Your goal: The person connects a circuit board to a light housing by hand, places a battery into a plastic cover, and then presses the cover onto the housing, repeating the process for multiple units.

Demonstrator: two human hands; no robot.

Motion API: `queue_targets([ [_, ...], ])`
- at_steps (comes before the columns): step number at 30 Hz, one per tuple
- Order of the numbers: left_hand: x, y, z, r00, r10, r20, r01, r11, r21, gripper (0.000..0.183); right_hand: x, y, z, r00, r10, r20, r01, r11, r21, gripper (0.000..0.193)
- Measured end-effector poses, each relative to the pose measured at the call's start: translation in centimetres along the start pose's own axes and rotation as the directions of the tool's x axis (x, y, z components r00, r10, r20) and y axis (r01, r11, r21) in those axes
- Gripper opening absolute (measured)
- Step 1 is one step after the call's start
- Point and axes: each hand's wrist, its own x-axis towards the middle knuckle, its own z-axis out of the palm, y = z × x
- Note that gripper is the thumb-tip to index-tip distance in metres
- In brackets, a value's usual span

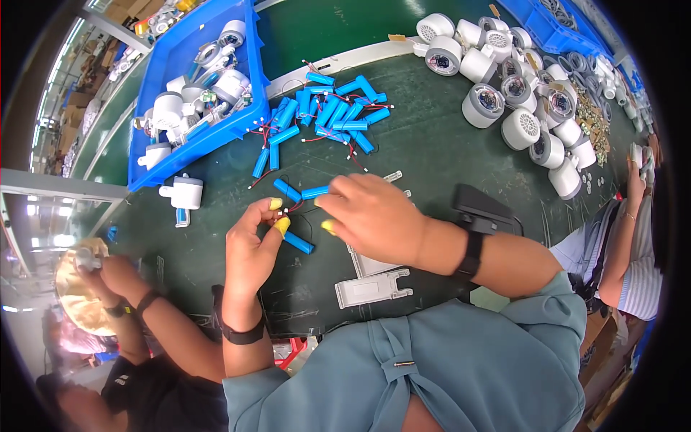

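Yellow covers sit on the thumb and a fingertip of each hand. My left hand [252,241] is closed, pinching a small white wire connector [285,212] with thin red and black leads. Around it lie blue cylindrical batteries: one beyond the fingertips [287,190], another nearer me [298,243]. My right hand [374,219] hovers just to the right, fingers curled and tips apart, nothing visible between them. A further blue battery [314,193] shows beside its index finger, partly hidden. Below the right hand are pale grey plastic housings [371,289], one partly covered by the hand.
A heap of wired blue batteries [335,111] lies ahead. At left stands a blue bin [194,155] of white device parts, with one white device [186,193] beside it. Many white round units [522,129] crowd the far right. Co-workers sit on both sides.
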Motion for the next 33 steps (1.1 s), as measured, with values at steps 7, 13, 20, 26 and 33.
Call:
queue_targets([
  [7,0.2,-2.6,1.1,0.999,-0.034,0.014,0.036,0.924,-0.382,0.049,2.7,0.2,3.3,0.999,0.021,0.024,-0.025,0.985,0.170,0.009],
  [13,0.4,-2.2,1.5,0.998,-0.054,0.019,0.057,0.884,-0.464,0.050,4.5,0.9,2.7,0.984,0.161,-0.078,-0.128,0.938,0.321,0.013],
  [20,0.3,-2.5,1.3,0.979,-0.189,-0.074,0.086,0.719,-0.690,0.016,4.4,-0.2,2.9,0.985,0.144,-0.100,-0.088,0.900,0.427,0.009],
  [26,0.0,-1.9,1.5,0.988,-0.143,0.058,0.152,0.844,-0.514,0.016,4.9,0.6,2.7,0.978,0.126,-0.168,-0.046,0.909,0.415,0.020],
  [33,0.0,-1.9,-0.1,0.985,-0.131,-0.116,0.075,0.913,-0.400,0.020,4.0,2.3,-0.3,0.934,0.231,-0.274,-0.124,0.925,0.358,0.049],
])
